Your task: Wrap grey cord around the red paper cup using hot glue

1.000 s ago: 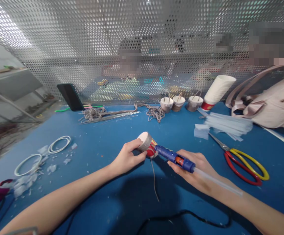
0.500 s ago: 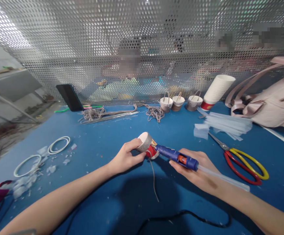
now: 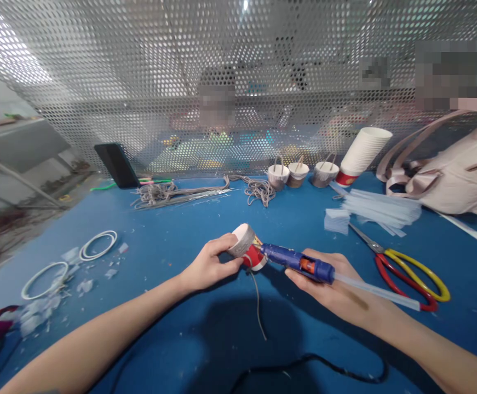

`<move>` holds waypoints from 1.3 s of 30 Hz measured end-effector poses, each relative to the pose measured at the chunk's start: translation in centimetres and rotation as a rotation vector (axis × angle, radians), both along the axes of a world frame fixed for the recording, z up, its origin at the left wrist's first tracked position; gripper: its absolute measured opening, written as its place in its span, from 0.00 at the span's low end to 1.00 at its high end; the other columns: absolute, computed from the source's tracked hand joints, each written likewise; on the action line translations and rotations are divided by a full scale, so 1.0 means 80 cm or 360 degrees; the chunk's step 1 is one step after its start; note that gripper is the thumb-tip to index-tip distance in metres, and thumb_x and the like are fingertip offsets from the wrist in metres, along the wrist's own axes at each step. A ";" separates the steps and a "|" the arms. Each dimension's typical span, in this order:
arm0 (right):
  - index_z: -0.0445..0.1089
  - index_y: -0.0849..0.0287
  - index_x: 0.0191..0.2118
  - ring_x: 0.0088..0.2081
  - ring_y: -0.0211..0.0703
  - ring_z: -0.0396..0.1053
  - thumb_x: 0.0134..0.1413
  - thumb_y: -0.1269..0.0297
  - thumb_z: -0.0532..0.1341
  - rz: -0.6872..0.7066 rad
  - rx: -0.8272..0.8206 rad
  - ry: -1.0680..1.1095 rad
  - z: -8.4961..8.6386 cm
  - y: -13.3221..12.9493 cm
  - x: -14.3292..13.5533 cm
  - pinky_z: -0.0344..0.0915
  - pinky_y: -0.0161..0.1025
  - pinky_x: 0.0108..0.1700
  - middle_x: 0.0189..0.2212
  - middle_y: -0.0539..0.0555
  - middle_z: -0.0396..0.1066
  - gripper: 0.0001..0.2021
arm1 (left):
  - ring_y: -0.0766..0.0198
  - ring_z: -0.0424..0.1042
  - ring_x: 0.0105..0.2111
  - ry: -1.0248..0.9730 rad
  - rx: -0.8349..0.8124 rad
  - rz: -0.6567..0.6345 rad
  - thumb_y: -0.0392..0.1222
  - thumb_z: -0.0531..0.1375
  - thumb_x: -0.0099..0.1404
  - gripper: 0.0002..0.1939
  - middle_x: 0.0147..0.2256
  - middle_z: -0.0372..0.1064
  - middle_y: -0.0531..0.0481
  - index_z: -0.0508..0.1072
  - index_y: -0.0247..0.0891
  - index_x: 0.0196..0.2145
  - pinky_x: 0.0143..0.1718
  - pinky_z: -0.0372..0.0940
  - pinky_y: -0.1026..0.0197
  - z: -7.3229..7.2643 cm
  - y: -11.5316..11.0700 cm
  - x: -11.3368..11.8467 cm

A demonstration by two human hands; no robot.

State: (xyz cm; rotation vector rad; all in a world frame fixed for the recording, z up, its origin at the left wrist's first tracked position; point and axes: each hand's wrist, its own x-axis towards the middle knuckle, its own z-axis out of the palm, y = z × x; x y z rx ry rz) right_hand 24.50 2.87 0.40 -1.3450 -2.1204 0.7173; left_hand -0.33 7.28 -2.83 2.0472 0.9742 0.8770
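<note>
My left hand is closed around a small paper cup, which lies tilted with its white mouth up and to the left. Grey cord wraps the cup near the rim, and its lower part shows red. A loose end of the cord trails down over the blue table. In my right hand is a blue hot glue gun with a clear glue stick poking out of its back. The nozzle reaches the side of the cup; whether it touches cannot be made out.
Scissors with red and yellow handles lie right, below pale mesh strips. Behind stand stacked paper cups, several cord-wrapped cups, cord bundles and a phone. White rings lie left; a black cable runs in front.
The cup has turned slightly in my left hand, showing a little more of its red side. The glue gun stays against it, almost unmoved.
</note>
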 end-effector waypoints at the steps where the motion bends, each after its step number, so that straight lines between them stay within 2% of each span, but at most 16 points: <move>1: 0.59 0.57 0.22 0.19 0.33 0.56 0.56 0.56 0.57 0.0015 0.0002 -0.0006 0.000 0.000 0.000 0.54 0.32 0.22 0.17 0.45 0.61 0.15 | 0.64 0.67 0.30 -0.0003 -0.0002 0.0001 0.37 0.57 0.57 0.05 0.28 0.69 0.48 0.70 0.33 0.27 0.35 0.63 0.62 0.000 0.000 0.000; 8: 0.59 0.57 0.22 0.20 0.34 0.57 0.54 0.55 0.57 -0.0106 -0.0037 0.0106 -0.003 0.008 0.003 0.57 0.32 0.21 0.17 0.46 0.61 0.15 | 0.62 0.69 0.33 -0.0026 0.0005 -0.0064 0.37 0.57 0.58 0.05 0.30 0.71 0.46 0.72 0.33 0.29 0.39 0.64 0.61 0.000 0.001 -0.001; 18: 0.60 0.57 0.23 0.20 0.35 0.58 0.53 0.55 0.58 -0.0094 -0.0123 0.0159 -0.001 0.007 0.002 0.58 0.32 0.22 0.18 0.45 0.62 0.15 | 0.62 0.68 0.33 -0.0037 -0.0002 -0.0082 0.37 0.57 0.58 0.05 0.29 0.71 0.47 0.71 0.33 0.28 0.38 0.64 0.60 -0.001 0.001 -0.002; 25: 0.58 0.57 0.21 0.19 0.34 0.57 0.54 0.56 0.57 -0.0080 -0.0082 0.0129 0.001 0.003 -0.001 0.56 0.32 0.22 0.17 0.45 0.61 0.15 | 0.62 0.68 0.32 -0.0020 -0.0031 -0.0041 0.37 0.57 0.57 0.05 0.29 0.71 0.47 0.71 0.33 0.27 0.37 0.64 0.61 0.001 -0.001 0.000; 32: 0.60 0.57 0.23 0.19 0.32 0.57 0.57 0.56 0.56 0.0125 0.0055 0.0031 -0.003 -0.007 -0.008 0.54 0.31 0.22 0.18 0.46 0.62 0.15 | 0.66 0.66 0.29 -0.0054 -0.0089 0.0020 0.38 0.57 0.58 0.05 0.29 0.68 0.50 0.71 0.33 0.29 0.34 0.63 0.64 0.000 -0.003 0.004; 36: 0.60 0.58 0.25 0.18 0.32 0.58 0.57 0.58 0.55 0.0199 0.0207 0.0034 -0.007 -0.010 -0.008 0.53 0.31 0.22 0.19 0.47 0.64 0.13 | 0.67 0.65 0.29 -0.0038 -0.0092 0.0059 0.37 0.58 0.58 0.05 0.28 0.67 0.51 0.71 0.33 0.29 0.33 0.62 0.65 0.000 -0.005 0.006; 39: 0.60 0.57 0.24 0.18 0.33 0.58 0.58 0.59 0.55 0.0205 0.0223 -0.0003 -0.007 -0.009 -0.007 0.53 0.31 0.22 0.19 0.47 0.64 0.13 | 0.67 0.65 0.29 -0.0034 -0.0107 0.0054 0.37 0.57 0.58 0.05 0.29 0.67 0.51 0.71 0.33 0.29 0.33 0.62 0.65 -0.001 -0.004 0.005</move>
